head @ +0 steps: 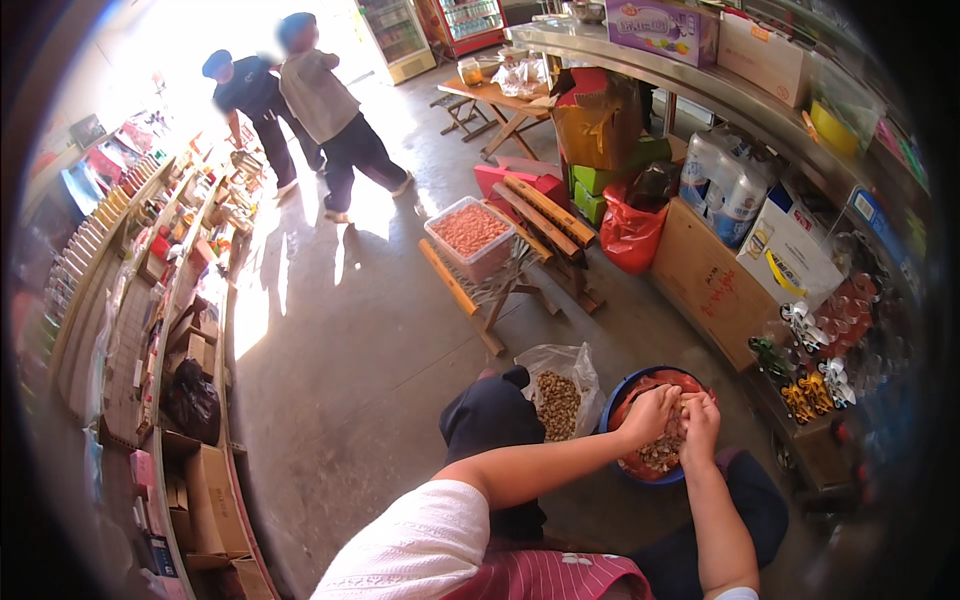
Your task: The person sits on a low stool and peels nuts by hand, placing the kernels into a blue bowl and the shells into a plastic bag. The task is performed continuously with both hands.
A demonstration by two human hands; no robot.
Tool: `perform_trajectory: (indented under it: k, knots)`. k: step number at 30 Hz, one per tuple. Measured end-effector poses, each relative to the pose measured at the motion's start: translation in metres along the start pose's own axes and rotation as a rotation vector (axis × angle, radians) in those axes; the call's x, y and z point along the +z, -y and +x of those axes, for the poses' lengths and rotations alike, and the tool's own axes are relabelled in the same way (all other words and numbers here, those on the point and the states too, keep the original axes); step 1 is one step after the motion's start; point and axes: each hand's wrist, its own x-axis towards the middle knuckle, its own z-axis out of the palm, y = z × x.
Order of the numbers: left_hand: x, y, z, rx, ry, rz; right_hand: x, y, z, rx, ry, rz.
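My left hand (654, 414) and my right hand (699, 426) meet above a blue bucket (613, 399) lined with a red bag. Their fingertips are pinched together; whatever small thing lies between them is too hidden to name. Shells or nut pieces (660, 454) lie in the bucket below my hands. Left of the bucket, a clear plastic bag (589, 375) on the floor holds unshelled nuts, seemingly peanuts (557, 405). Farther off, a clear plastic tub (472, 259) full of pinkish kernels (469, 229) rests on a folding wooden stool (450, 279).
Shop shelves (161, 360) run along the left. A cardboard box (712, 281), shrink-wrapped cans (724, 187) and a red plastic bag (631, 231) stand at the right, beneath a metal counter (637, 46). Two people (322, 97) (259, 105) are near the bright doorway.
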Motion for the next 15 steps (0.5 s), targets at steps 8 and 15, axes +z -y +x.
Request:
perform_trajectory:
  k: [8,15]
  knots:
    - [-0.005,-0.026,-0.008,0.4,0.211,0.498,-0.029,-0.022,0.012,0.535,0.074,0.368]
    - [-0.003,-0.017,-0.006,0.226,0.196,0.28,-0.029,-0.01,0.007,0.069,-0.024,-0.063]
